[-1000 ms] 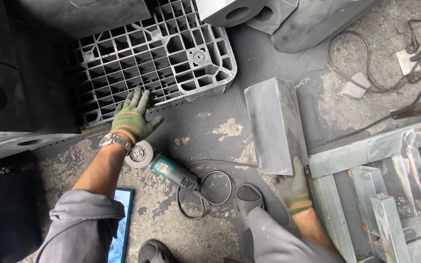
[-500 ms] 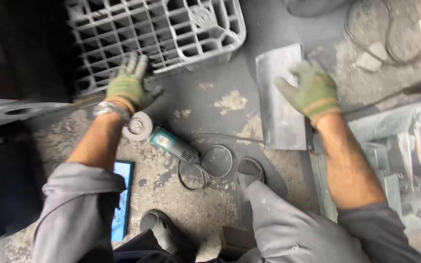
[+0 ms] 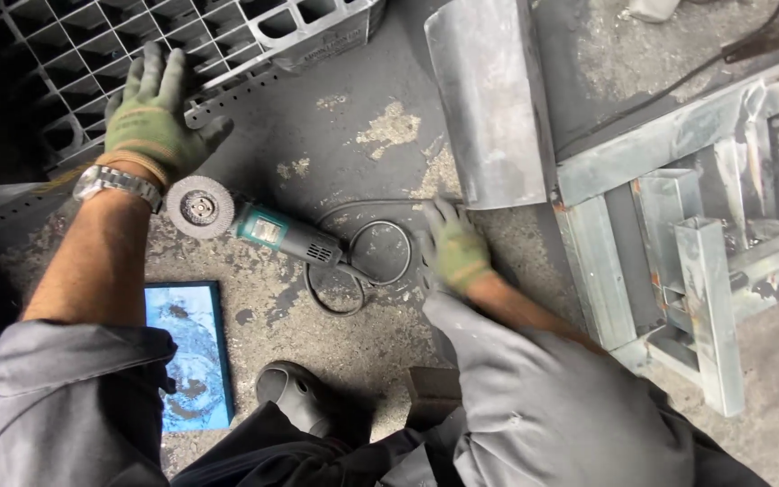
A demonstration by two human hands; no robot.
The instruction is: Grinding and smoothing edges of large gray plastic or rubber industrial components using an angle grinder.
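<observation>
A teal angle grinder (image 3: 268, 227) with a round flap disc (image 3: 198, 207) lies on the concrete floor between my hands, its black cable (image 3: 358, 271) coiled beside it. My left hand (image 3: 151, 117), in a green glove and with a wristwatch, rests flat and spread on the floor at the edge of a grey plastic grid pallet (image 3: 218, 45), just above the disc. My right hand (image 3: 453, 248), also gloved, is down on the floor next to the cable loop, just below a bent sheet-metal piece (image 3: 493, 99). Neither hand holds anything.
A welded steel frame of angle and square tube (image 3: 687, 234) fills the right side. A blue-framed flat panel (image 3: 187, 352) lies by my left arm. My dark shoe (image 3: 295, 392) is at bottom centre. A thin cable (image 3: 669, 86) crosses the floor at top right.
My right hand left the sheet-metal piece and came down to the floor beside the grinder's cable. My left hand stayed by the pallet. The view shifted closer and lower.
</observation>
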